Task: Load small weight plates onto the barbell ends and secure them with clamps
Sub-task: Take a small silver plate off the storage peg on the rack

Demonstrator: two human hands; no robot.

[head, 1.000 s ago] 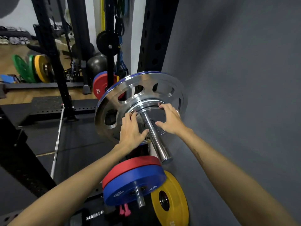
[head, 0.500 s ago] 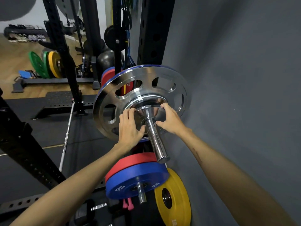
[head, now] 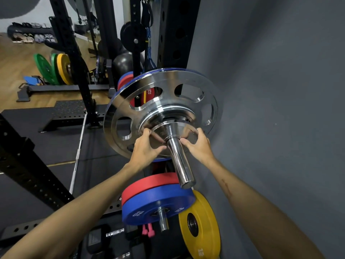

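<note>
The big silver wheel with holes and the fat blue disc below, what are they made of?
The big silver plate with holes looks like polished metal, likely chromed steel: it mirrors the room. Its thin blue rim band may be rubber or paint. The thick blue disc looks like matte rubber, dull with no reflections.
</note>
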